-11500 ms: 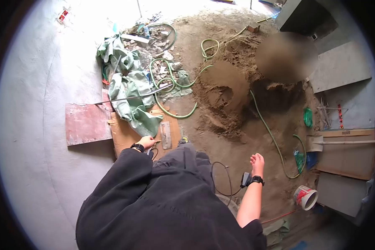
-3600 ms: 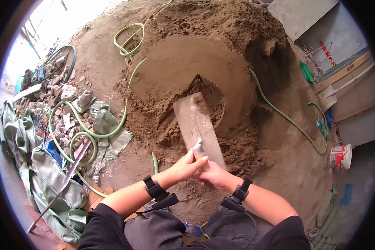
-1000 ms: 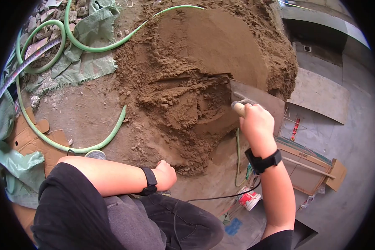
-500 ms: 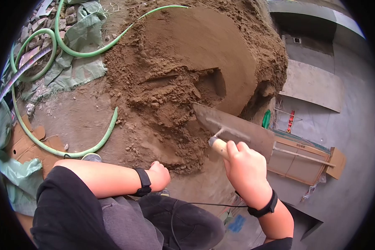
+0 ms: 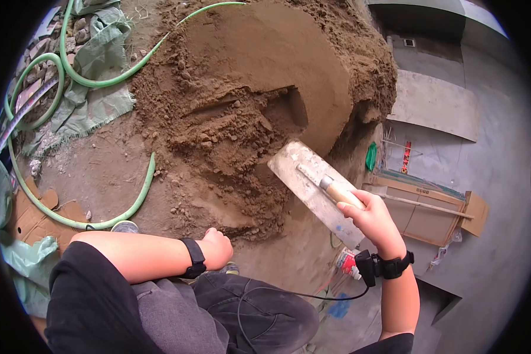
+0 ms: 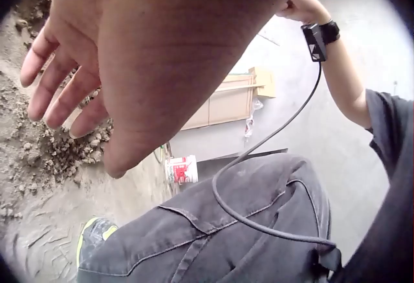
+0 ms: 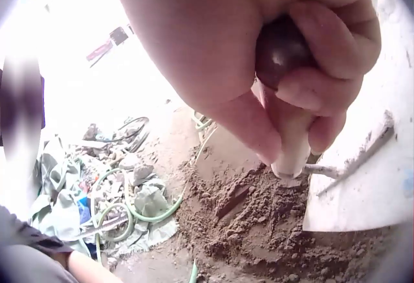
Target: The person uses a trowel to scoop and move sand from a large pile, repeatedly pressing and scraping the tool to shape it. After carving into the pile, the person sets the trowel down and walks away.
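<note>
Trowel (image 5: pixel 318 197): blade likely stiff, front-heavy; best held at handle (image 5: pixel 341 193), where right hand (image 5: pixel 376 223) grips. Left hand (image 5: pixel 217 248) empty, fingers loosely spread, near sand heap's (image 5: pixel 236 135) edge.

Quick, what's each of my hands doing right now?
Left hand: open, fingers relaxed, holding nothing.
Right hand: closed around the handle of the trowel.
</note>
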Demonstrator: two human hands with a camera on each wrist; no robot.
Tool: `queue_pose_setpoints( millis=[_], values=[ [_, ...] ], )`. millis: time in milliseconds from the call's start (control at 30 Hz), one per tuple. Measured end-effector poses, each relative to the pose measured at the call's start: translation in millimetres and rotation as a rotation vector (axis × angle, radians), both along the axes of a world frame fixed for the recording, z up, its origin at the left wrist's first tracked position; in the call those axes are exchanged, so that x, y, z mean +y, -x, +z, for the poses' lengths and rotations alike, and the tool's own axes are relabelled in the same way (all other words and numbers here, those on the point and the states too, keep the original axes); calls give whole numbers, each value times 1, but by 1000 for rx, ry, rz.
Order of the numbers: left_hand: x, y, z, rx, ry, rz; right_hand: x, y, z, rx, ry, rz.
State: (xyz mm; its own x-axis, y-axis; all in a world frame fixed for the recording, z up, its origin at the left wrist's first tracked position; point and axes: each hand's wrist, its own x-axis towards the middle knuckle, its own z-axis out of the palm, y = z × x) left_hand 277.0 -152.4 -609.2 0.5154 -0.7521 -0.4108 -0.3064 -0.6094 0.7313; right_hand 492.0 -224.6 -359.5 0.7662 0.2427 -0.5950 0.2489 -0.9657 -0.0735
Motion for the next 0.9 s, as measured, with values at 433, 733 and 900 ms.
queue_pose_setpoints(
  millis=[433, 733, 900],
  values=[
    [84, -75, 103, 459, 729, 550, -41, 140, -96, -59, -1053, -828],
    [5, -78, 28, 178, 601, 1018, -1, 233, -217, -549, -592, -453],
    [2, -98, 18, 199, 635, 1000, -3, 220, -249, -442, -798, -765]
  ],
)
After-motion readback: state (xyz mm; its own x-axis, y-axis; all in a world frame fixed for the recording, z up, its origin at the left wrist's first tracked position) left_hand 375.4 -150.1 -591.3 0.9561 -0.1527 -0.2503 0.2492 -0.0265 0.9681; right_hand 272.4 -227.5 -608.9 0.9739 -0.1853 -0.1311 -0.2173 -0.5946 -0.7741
